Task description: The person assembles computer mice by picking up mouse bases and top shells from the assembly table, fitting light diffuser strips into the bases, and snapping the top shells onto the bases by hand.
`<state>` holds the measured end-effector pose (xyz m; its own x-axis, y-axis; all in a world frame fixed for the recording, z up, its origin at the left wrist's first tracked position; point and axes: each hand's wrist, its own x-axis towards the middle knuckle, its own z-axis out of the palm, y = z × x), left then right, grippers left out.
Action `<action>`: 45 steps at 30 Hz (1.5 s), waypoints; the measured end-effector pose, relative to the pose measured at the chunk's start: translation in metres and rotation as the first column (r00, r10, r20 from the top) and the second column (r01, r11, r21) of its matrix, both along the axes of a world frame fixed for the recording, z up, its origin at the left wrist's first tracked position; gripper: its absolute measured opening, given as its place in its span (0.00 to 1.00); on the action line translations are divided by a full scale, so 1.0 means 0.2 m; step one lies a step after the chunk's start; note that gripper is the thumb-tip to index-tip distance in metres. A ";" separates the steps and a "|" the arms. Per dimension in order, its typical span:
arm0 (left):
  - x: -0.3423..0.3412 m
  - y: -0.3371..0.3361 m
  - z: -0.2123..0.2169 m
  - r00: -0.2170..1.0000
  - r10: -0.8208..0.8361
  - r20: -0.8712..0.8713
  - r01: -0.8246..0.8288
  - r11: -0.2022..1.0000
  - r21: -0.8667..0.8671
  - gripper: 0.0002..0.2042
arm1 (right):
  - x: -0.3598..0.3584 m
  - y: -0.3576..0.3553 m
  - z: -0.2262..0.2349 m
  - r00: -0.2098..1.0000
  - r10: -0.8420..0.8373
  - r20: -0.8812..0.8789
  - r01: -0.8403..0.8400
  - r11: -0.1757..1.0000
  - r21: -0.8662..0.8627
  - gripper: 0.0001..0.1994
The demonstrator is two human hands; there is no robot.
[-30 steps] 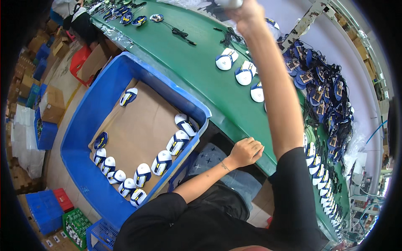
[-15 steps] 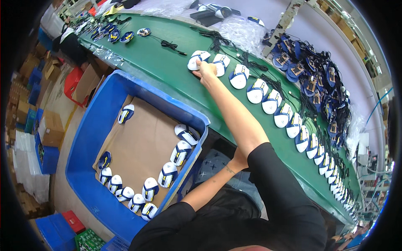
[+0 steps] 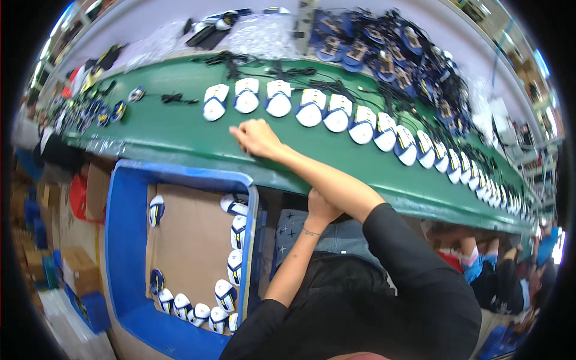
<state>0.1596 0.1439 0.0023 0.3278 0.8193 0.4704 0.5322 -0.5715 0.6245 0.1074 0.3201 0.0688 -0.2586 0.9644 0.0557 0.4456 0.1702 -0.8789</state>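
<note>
A long row of white and dark blue computer mice runs along the green workbench [image 3: 336,162], black cables behind them. The leftmost mouse [image 3: 215,102] lies a short way beyond and left of my right hand [image 3: 257,138]. That hand hovers over the bench near its front edge, touching no mouse, its fingers loosely bent and apart with nothing visible in them. The second mouse [image 3: 246,95] is just beyond it. My left hand [image 3: 323,207] is at the bench's near edge, under my right forearm, which hides its fingers.
A blue bin [image 3: 114,240] lined with cardboard stands in front of the bench at left, several mice along its inner sides. Blue half-shells with circuit boards [image 3: 384,54] are heaped at the back right. Clear plastic bags [image 3: 264,37] lie behind the row. Another person sits at far right.
My right hand has let go of the leftmost mouse and drawn back toward me. The view has swung to the right. The left hand stays by the bench edge.
</note>
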 end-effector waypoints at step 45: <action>-0.01 0.07 0.12 0.996 0.072 -0.059 -0.051 0.952 0.302 0.10 | 0.97 -1.01 -0.15 0.569 -0.821 0.050 0.571 0.438 0.695 0.06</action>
